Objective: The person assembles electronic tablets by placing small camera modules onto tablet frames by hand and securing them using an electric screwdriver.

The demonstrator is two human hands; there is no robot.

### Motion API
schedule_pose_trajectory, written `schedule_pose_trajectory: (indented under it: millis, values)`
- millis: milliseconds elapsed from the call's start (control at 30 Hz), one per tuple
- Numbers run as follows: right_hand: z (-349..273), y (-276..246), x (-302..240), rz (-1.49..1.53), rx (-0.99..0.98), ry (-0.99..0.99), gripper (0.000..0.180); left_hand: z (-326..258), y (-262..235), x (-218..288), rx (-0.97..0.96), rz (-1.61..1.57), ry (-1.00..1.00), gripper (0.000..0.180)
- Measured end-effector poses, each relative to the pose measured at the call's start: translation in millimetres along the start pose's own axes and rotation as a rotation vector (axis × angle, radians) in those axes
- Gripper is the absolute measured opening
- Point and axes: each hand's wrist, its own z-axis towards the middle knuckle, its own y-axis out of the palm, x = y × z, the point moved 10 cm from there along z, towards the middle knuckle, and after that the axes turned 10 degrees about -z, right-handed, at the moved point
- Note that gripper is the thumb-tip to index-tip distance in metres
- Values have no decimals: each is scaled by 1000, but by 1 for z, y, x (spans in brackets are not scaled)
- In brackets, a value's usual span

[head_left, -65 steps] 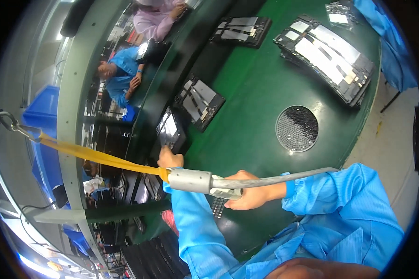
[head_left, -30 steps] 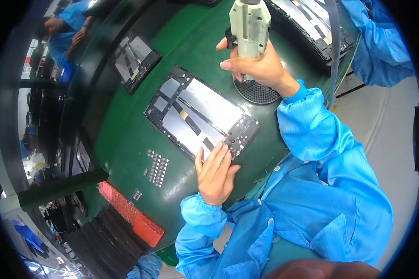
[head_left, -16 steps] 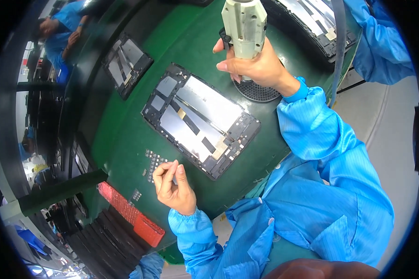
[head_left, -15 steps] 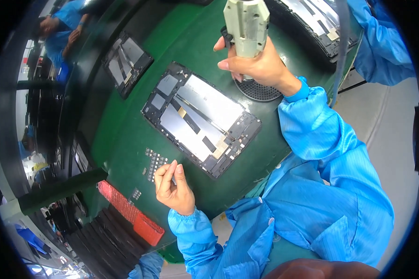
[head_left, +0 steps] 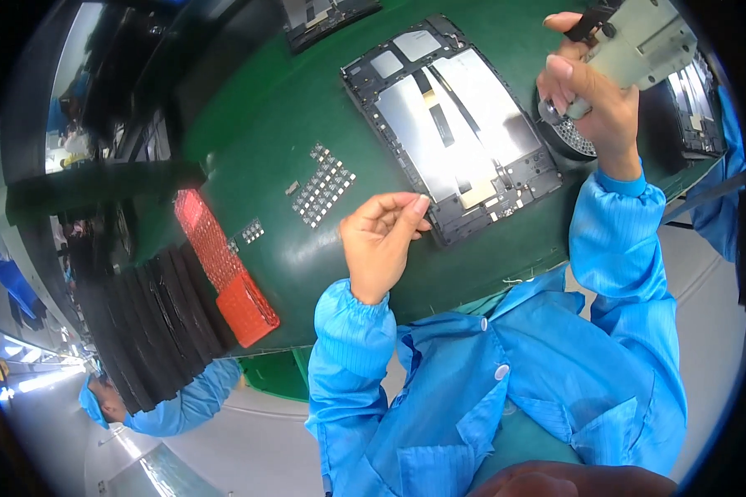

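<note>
My left hand point(head_left: 379, 246) is closed in a pinch at the near left edge of an opened tablet point(head_left: 506, 112). Whatever sits between its thumb and fingers is too small or hidden to make out. The tablet lies on the green table, a black frame with silver panels and dark strips. Up at the right, my right hand point(head_left: 603, 103) grips a pale grey-green handheld tool point(head_left: 651, 50) with a black part on its side. Beneath that hand is a round perforated metal dish point(head_left: 574, 141), partly covered. Rows of small dark pieces point(head_left: 327, 189) lie left of the tablet.
Left on the table are a red bubble-wrap pouch point(head_left: 249, 308) and a smaller group of pieces point(head_left: 252, 230). Black strips point(head_left: 145, 319) stand beside the pouch. Other opened tablets lie at the top point(head_left: 323, 18) and far right point(head_left: 693, 103). A co-worker's blue sleeve point(head_left: 192, 399) shows lower left.
The view has swung, so the table's things sit elsewhere in the picture. My left hand has gone from the small pieces to the tablet's edge. My right hand still grips the tool, now tilted.
</note>
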Motion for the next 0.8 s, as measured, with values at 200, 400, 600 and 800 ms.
schedule_pose_trajectory:
  millis: [200, 400, 600, 800]
  values:
    - [-11, 47, -30, 10, -56, -63, 39, 11, 0, 1, 29, 48, 13, 11]
    - [-24, 95, -30, 203, -172, 18, 34, 16, 1, 0, 2, 109, 11, 13]
    - [-30, 142, -11, 99, -334, 115, 37, 33, -1, 2, -96, 139, -105, 15]
    - [-34, 154, 6, 75, -373, 148, 36, 41, 4, -4, -193, 224, -238, 10]
